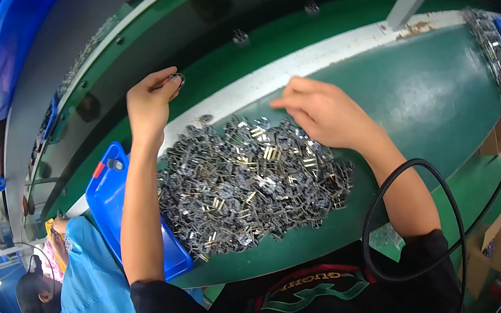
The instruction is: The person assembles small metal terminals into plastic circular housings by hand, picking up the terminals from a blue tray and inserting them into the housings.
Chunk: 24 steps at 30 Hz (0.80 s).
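My left hand (pixel 151 106) is raised over the green belt, its thumb and fingers pinching a small dark, ring-shaped metal part (pixel 179 77). My right hand (pixel 324 114) hovers over the far right edge of a heap of small metal parts (pixel 247 182). Its index finger is stretched out to the left and the other fingers are loosely curled; nothing shows in it. The heap of dark parts with shiny gold-coloured prongs lies on the green table (pixel 407 94) between my forearms.
Beyond a white rail (pixel 350 47), the green belt (pixel 284 28) carries scattered small parts. A blue tray (pixel 103 192) stands left of the heap, near a co-worker in a blue top (pixel 92 278). A black cable (pixel 365 211) loops over my right arm. Cardboard boxes (pixel 480 265) are at lower right.
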Tool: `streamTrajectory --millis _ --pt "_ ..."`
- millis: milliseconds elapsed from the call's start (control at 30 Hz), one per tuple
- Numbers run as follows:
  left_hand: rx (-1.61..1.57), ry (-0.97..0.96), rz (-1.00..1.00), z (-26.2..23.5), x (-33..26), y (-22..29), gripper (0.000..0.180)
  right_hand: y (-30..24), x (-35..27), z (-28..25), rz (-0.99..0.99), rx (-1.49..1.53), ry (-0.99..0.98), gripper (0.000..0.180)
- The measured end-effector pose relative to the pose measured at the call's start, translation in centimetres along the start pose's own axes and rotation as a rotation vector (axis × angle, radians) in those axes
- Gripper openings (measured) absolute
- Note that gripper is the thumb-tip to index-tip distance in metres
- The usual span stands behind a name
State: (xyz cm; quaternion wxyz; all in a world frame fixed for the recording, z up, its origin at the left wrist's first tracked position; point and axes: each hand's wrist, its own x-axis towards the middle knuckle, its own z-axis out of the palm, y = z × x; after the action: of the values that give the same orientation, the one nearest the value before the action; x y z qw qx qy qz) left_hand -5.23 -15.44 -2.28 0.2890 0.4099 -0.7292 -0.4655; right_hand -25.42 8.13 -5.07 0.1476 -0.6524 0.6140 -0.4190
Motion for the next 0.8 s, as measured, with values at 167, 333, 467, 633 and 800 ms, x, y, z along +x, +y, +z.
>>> streamTrajectory --millis 167,333,467,633,800 --pt "0.278 0.091 -0.075 -1.7 4.0 -5.7 0.020 -0.6 0.1 -0.3 0.087 0.005 -0.261 0.024" --pt "0.214 0.028 -0.130 -2.8 5.9 -4.7 0.031 0.2 -0.1 -1.0 0.179 0.050 -0.302 0.021" --pt "0.735 0.309 0.192 -8.7 16.0 -9.9 0.030 0.4 0.4 -1.1 0.138 0.056 -0.264 0.015" --pt "1.838 -0.263 0.110 -6.4 27.4 -12.5 0.043 2.2 0.7 -2.2 0.238 0.234 -0.204 0.012" --pt "1.192 0.037 0.326 -12.4 35.1 -17.7 0.047 1.3 0.9 -2.1 0.263 0.701 0.002 0.009"
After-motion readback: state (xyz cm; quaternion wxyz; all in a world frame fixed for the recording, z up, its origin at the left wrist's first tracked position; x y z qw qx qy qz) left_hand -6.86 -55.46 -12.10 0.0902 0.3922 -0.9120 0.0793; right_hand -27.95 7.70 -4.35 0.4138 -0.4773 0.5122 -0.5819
